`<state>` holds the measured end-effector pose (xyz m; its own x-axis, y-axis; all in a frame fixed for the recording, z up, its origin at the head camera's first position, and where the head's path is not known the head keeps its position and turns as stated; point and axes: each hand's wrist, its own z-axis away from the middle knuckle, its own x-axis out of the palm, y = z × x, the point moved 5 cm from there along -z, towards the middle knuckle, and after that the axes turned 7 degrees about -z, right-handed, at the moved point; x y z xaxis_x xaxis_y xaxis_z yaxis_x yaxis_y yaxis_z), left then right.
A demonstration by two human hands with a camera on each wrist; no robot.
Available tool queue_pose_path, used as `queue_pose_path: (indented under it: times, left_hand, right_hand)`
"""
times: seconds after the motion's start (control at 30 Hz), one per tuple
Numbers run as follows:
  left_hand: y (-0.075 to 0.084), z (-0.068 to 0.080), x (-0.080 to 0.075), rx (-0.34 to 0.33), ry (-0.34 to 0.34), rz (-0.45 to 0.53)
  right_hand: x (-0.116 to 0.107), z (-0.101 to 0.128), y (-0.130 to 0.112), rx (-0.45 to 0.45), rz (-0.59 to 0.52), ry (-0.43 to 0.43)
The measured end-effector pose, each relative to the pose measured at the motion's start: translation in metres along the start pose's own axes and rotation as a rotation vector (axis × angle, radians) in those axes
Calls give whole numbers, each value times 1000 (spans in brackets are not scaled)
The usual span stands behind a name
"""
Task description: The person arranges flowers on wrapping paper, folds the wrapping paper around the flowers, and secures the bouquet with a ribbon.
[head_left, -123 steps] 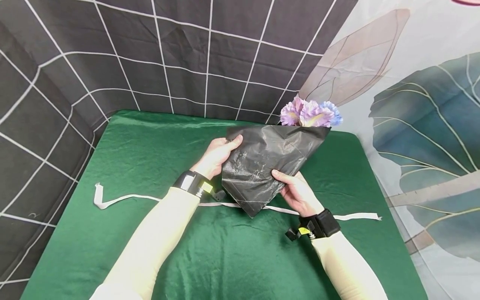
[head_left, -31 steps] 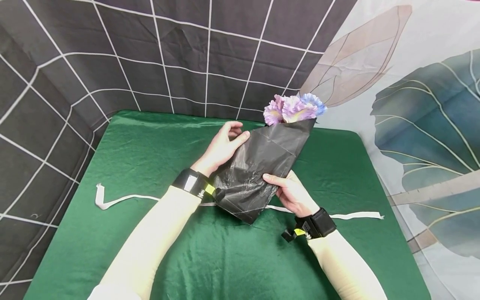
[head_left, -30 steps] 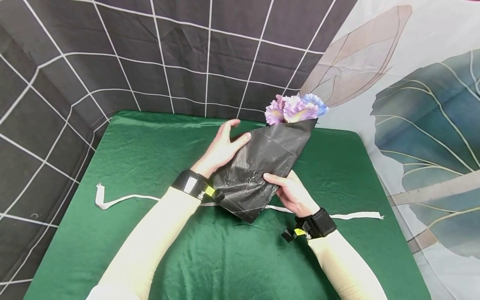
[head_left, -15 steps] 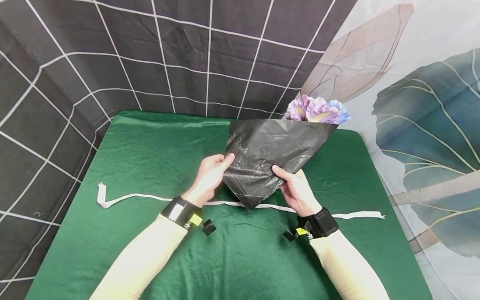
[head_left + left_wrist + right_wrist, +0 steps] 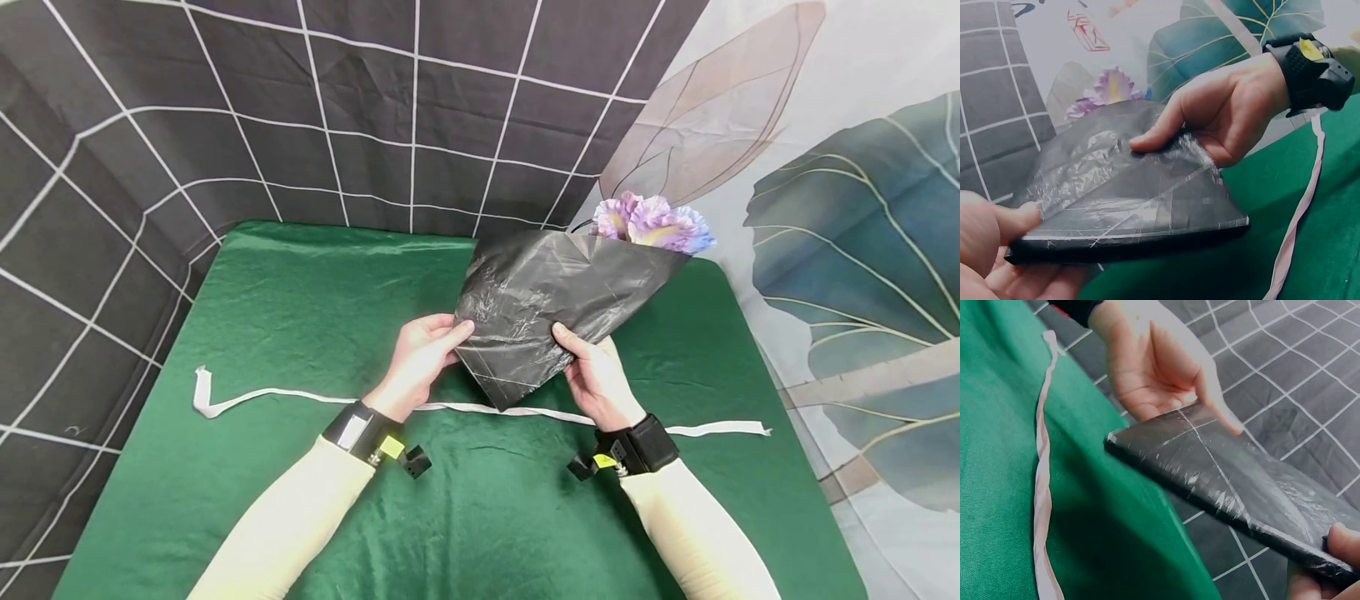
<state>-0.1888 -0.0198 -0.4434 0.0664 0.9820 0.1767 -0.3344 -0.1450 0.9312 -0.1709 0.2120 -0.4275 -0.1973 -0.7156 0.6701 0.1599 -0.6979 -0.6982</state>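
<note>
A sheet of black wrapping paper [image 5: 555, 292], folded to a point at the bottom, wraps several purple and blue flowers [image 5: 652, 223] whose blooms stick out at the upper right. My left hand [image 5: 423, 354] pinches the paper's lower left edge, thumb in front and fingers behind. On the right side my right hand [image 5: 600, 375] grips the bundle, its thumb flat on the front of the paper. The flower stems are hidden inside the wrap. In the left wrist view the folded bottom edge of the paper [image 5: 1129, 240] faces the camera.
A long pale ribbon [image 5: 270, 392] runs across the green cloth [image 5: 450, 517] on the table, passing below the bundle. Behind stands a dark curtain with a white grid [image 5: 375, 100]; a leaf-printed hanging [image 5: 862, 250] is at the right.
My left hand has slid down from the paper's upper left edge to its lower left edge and now pinches it. The wrap has spread wider and the flowers have shifted right.
</note>
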Motion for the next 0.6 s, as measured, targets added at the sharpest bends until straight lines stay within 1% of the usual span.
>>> queue_pose_path:
  times: [0.07,0.17,0.3,0.37,0.47,0.6]
  left_hand:
    - [-2,-1,-2,23,40,6]
    - [-4,-2,-1,53,53,54]
    - [-7,-2,2,39,61,172]
    - [-8,-1,3,20,85,211]
    - [-12,0,3,-29,130,252]
    - [-20,-3,1,-116,147,309]
  right_hand:
    - [0,0,0,10,-13,-11]
    - [1,0,1,14,-43,-39]
    - [4,1,3,21,-80,-102]
    - [7,2,5,32,-89,-129]
    - [9,3,8,38,-78,-146]
    - [8,5,10,41,-72,-134]
